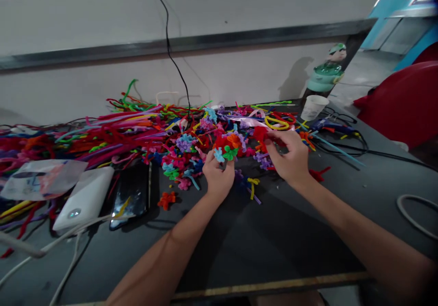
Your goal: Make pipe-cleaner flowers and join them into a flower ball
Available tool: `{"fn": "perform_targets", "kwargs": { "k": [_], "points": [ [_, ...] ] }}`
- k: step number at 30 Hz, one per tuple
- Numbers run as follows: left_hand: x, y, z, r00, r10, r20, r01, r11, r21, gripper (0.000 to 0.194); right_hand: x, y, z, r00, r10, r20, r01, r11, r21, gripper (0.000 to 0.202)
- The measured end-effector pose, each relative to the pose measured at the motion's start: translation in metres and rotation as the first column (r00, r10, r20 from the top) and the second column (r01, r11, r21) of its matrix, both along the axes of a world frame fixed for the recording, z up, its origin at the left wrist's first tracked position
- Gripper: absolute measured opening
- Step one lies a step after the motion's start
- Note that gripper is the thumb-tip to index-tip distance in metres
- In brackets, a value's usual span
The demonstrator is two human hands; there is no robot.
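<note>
My left hand (219, 176) is closed around a bunch of small pipe-cleaner flowers (231, 147) in red, orange, green and light blue. Just to the right, my right hand (289, 155) pinches a red fuzzy piece (260, 134), its thumb and forefinger together. The two hands are apart, above the dark table (260, 251). Behind and between them lies a heap of colourful pipe-cleaner flowers (185, 142). An orange flower (166, 200) lies alone to the left of my left hand, and a yellow twisted piece (253, 187) lies between my forearms.
Long pipe cleaners (130, 130) are piled at the back left. A white power bank (84, 199), a black phone (132, 194) and cables lie at left. A paper cup (314, 107), green figure bottle (325, 75) and pliers (323, 124) stand or lie at back right, near a red chair (404, 102).
</note>
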State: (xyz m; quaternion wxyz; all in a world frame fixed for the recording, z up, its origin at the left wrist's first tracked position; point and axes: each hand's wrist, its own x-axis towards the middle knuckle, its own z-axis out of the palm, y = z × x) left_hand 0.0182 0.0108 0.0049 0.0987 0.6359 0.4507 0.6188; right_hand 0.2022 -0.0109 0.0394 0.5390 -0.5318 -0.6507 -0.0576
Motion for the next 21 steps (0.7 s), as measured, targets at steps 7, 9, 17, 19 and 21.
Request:
{"fn": "perform_targets", "kwargs": {
  "k": [7, 9, 17, 19, 21],
  "points": [
    [0.009, -0.027, 0.019, 0.968, -0.197, -0.153, 0.242, 0.894, 0.377, 0.012, -0.029, -0.007, -0.012, 0.965, 0.155, 0.212, -0.126, 0.982, -0.143, 0.032],
    [0.009, -0.033, 0.027, 0.954, -0.232, -0.191, 0.291, 0.871, 0.397, 0.011, -0.04, -0.017, -0.017, 0.899, 0.353, 0.258, -0.292, 0.924, -0.248, 0.024],
    [-0.022, -0.009, 0.042, 0.983, 0.15, -0.105, -0.109, 0.939, 0.325, 0.026, -0.044, -0.014, -0.004, 0.556, 0.535, 0.636, -0.184, 0.826, -0.533, 0.017],
    [-0.026, -0.005, 0.038, 0.979, 0.182, -0.096, -0.138, 0.927, 0.35, 0.032, -0.062, -0.007, -0.006, 0.65, 0.435, 0.623, -0.121, 0.869, -0.48, 0.018],
    [-0.028, -0.001, 0.033, 0.973, 0.214, -0.082, -0.176, 0.928, 0.327, 0.033, -0.089, -0.003, -0.011, 0.681, 0.503, 0.533, -0.228, 0.837, -0.498, 0.016]
  ]
}}
